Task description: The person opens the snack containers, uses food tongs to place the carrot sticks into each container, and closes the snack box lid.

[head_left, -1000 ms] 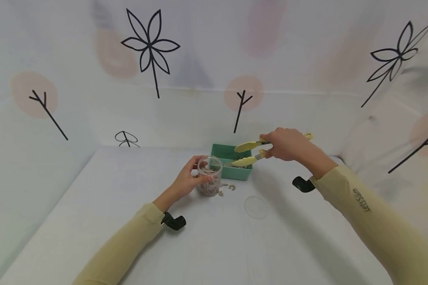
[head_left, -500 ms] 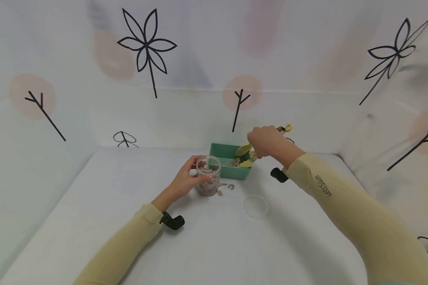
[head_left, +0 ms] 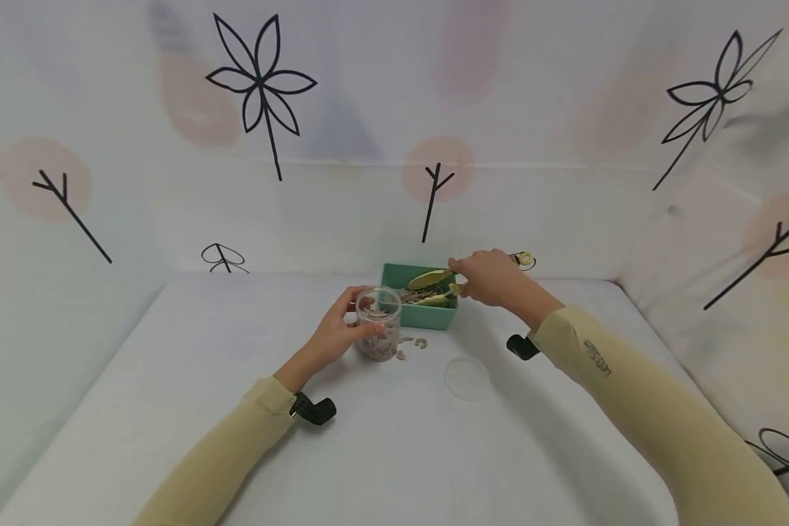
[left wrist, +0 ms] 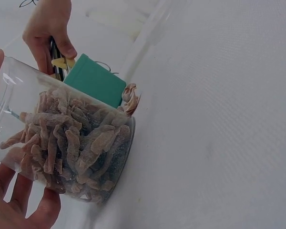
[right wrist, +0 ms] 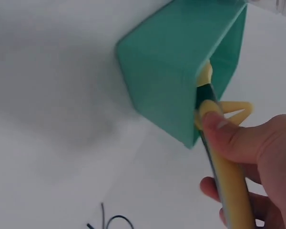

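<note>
A clear jar [head_left: 378, 332] stands on the desk [head_left: 381, 453], its mouth facing up, with brownish dried strips [left wrist: 71, 148] heaped from its base to past the middle. The left hand [head_left: 335, 330] grips it around the side. Just behind and to its right sits an open green box [head_left: 426, 316], longer from left to right, with similar pieces [head_left: 413, 294] inside; whether jar and box touch is hard to tell. A few loose pieces [head_left: 421, 342] lie on the desk beside the jar, and a clear round disc [head_left: 467, 379] lies flat nearer the person.

The right hand [head_left: 495, 277] holds yellow-and-metal tongs [right wrist: 229, 179], their 2 tips spread inside the box. The long axis runs roughly along the box's length: tips pointing left and downward, ringed end to the right behind the hand. Whether the tips pinch any piece cannot be told.
</note>
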Demonstrator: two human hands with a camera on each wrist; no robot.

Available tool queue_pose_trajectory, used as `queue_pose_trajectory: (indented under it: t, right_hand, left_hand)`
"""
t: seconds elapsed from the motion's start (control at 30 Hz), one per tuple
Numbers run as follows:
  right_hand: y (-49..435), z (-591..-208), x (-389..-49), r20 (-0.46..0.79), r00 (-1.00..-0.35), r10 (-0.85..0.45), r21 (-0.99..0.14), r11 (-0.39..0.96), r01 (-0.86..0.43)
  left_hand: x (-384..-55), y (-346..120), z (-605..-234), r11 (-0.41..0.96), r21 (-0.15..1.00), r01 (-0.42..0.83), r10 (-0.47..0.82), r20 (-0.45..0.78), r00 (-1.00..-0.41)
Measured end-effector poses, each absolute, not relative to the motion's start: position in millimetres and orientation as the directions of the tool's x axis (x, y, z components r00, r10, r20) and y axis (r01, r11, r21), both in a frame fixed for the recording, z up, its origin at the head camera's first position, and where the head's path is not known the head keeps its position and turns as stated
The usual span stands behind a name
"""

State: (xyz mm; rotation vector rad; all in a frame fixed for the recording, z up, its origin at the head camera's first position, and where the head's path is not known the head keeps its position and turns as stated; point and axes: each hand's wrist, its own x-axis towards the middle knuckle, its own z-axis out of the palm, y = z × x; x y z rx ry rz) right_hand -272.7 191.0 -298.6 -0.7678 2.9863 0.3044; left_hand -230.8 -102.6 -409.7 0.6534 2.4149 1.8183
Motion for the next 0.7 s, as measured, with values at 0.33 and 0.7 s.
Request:
queue_pose_trajectory:
  t: [0.33, 0.7]
  right_hand:
    - [190.9, -288.3, -273.7, -0.159, -0.904, -0.398, 0.097, 0.905, -0.415]
    - [179.5, -319.3, -284.7, -0.161, -0.887, -0.434, -0.055, 0.901, -0.431]
  left_hand:
    - [-231.8, -102.3, -409.6, 0.209, 0.936, 0.283, 0.356, 0.197, -0.913]
    - [-229.6, -102.5, -408.2, 0.211, 0.933, 0.290, 0.355, 0.203, -0.913]
